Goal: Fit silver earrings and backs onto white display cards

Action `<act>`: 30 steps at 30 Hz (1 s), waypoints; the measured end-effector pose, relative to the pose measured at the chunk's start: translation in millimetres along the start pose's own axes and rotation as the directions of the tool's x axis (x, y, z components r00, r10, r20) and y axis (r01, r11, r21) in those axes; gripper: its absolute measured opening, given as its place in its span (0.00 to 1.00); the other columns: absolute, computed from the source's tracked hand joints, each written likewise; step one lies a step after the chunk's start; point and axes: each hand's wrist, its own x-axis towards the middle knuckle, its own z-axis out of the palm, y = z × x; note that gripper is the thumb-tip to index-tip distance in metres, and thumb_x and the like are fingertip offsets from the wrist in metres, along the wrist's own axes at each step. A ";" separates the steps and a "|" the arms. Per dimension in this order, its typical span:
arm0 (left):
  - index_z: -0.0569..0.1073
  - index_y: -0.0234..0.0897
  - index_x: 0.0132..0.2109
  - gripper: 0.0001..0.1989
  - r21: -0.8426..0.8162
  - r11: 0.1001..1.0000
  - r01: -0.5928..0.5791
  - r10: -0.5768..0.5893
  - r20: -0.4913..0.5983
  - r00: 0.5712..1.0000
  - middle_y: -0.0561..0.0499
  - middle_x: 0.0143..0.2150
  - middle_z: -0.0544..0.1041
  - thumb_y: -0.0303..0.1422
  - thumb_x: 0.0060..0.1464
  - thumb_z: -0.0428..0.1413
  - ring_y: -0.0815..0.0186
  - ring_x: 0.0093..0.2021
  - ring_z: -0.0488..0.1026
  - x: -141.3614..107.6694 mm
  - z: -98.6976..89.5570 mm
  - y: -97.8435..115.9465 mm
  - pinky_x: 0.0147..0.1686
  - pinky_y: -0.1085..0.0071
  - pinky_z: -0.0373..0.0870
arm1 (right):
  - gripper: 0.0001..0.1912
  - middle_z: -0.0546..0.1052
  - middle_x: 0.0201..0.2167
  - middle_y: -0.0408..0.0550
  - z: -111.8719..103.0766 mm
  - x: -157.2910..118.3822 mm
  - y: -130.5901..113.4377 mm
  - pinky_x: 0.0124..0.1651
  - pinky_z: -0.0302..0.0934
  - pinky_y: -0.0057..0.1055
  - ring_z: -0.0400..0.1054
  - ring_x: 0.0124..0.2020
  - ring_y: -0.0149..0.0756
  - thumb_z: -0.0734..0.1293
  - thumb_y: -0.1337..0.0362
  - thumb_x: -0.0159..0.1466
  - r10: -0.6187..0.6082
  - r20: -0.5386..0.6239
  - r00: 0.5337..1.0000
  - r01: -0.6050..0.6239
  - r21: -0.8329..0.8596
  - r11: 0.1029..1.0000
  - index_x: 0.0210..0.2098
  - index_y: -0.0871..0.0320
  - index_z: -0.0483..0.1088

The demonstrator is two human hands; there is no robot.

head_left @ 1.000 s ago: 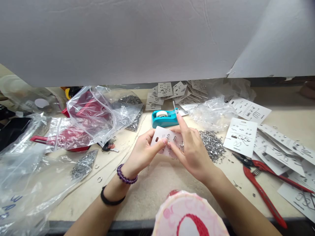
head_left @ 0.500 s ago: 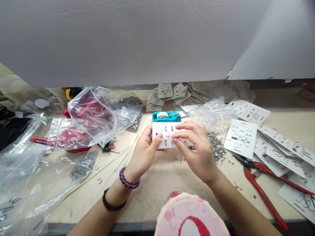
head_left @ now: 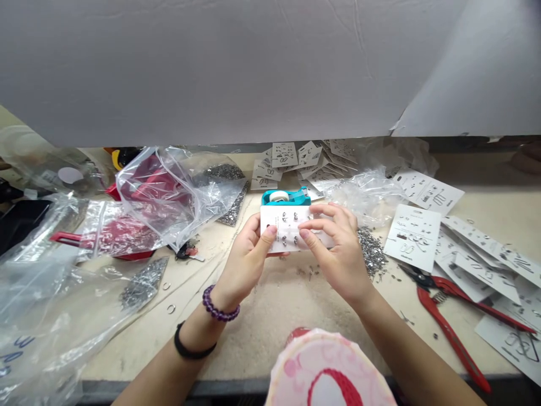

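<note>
My left hand (head_left: 251, 248) grips the left end of a white earring card (head_left: 276, 217), its thumb on the front and the other fingers behind. Several small silvery stud earrings (head_left: 295, 216) sit in rows on the card. Over the card's right part is my right hand (head_left: 333, 242), thumb and index fingertips close together at its face. Anything between those tips is too small to make out, and the hand covers the right-hand studs. Just behind the card stands a teal tape dispenser (head_left: 296, 197) with a white roll.
Loose metal studs (head_left: 372, 251) are heaped right of my hands. Filled earring cards (head_left: 412, 237) lie at the right beside red-handled pliers (head_left: 452, 332); more cards (head_left: 284, 154) are piled at the back. Plastic bags (head_left: 177, 197) cover the left. A grey panel (head_left: 253, 73) overhangs the table.
My right thumb and index fingertip have drawn together and shifted slightly right. A stud seen mid-card earlier no longer shows there. The left hand keeps its grip on the card.
</note>
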 end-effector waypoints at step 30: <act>0.66 0.36 0.49 0.16 -0.070 0.997 0.017 -0.016 0.022 1.000 0.46 0.45 0.74 0.37 0.53 0.52 0.62 0.39 0.73 -1.6 -1.3 -0.9 0.32 0.70 0.73 | 0.03 0.71 0.42 0.46 2.2 0.6 -2.6 0.53 0.52 0.48 0.59 0.49 0.42 0.65 0.65 0.58 0.090 0.013 0.996 -0.091 0.104 0.990 0.30 0.53 0.72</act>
